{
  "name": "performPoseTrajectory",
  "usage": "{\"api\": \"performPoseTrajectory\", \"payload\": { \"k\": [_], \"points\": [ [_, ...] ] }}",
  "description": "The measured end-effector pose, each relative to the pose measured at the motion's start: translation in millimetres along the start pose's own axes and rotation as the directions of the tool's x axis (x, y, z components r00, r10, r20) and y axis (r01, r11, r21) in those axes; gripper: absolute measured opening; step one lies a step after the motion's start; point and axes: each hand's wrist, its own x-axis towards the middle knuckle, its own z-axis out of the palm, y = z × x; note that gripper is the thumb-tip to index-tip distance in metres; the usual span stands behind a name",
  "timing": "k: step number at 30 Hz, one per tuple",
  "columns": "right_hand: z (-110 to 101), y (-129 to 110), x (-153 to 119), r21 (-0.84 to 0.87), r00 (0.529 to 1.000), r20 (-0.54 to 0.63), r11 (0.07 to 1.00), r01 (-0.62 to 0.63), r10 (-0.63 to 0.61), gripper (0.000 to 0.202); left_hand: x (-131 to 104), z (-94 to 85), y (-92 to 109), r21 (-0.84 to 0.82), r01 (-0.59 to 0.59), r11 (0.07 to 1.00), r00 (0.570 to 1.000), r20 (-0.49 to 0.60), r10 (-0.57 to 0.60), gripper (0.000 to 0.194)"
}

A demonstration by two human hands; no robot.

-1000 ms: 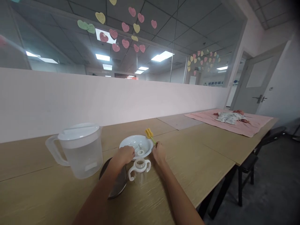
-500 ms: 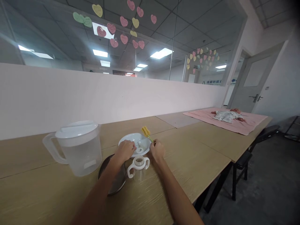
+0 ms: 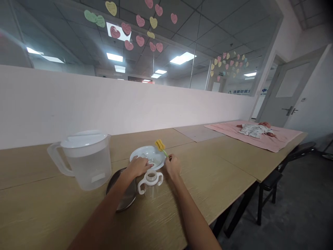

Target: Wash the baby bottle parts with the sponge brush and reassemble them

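My left hand [image 3: 139, 166] is over the near left part of a white bowl [image 3: 137, 151]. Its fingers reach down with thumb and forefinger apart, close to a small white ring-shaped part [image 3: 152, 165] in the bowl; whether they touch it is unclear. At the bowl's right rim, my right hand [image 3: 173, 165] is closed around the green handle of a yellow sponge bottle brush [image 3: 160, 144], sponge end up and leaning left. A clear baby bottle [image 3: 151, 184] with a white two-handled collar stands uncapped before the bowl. Under my left forearm lies a round metal tray [image 3: 127, 198], partly hidden.
On the left stands a translucent lidded pitcher [image 3: 90, 163]. At the table's far right, a baby doll [image 3: 253, 131] lies on a pink cloth [image 3: 275, 144]. A black chair [image 3: 270, 180] stands by the right table edge, and a white wall [image 3: 104, 100] runs behind.
My left hand has moved toward the white ring in the bowl, and its thumb now reaches it in view. My right hand still holds the brush. The view has shifted slightly.
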Motion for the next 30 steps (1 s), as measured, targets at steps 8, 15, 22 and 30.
{"api": "performPoseTrajectory", "payload": {
  "k": [8,15,22,30],
  "points": [
    [-1.6,-3.8,-1.4,0.082,0.995,-0.087,0.995,0.055,-0.048,0.027,4.9,-13.7,-15.1,-0.448,0.037,0.893,0.978,-0.166,-0.124,0.018],
    [-2.3,-3.2,-5.4,0.261,0.941,-0.209,0.913,0.315,-0.265,0.034,6.6,-30.6,-6.9,-0.963,-0.128,0.238,0.922,-0.204,-0.328,0.044],
    [-2.6,-1.4,-9.3,0.289,0.883,-0.289,0.845,0.449,-0.370,0.035,8.2,-34.7,2.3,-0.979,-0.159,0.126,0.886,-0.198,-0.420,0.038],
    [-0.3,-1.2,-12.5,0.263,0.861,-0.318,0.835,0.483,-0.397,0.036,10.5,-31.6,-2.1,-0.970,-0.242,0.018,0.816,-0.213,-0.537,0.049]
  ]
}}
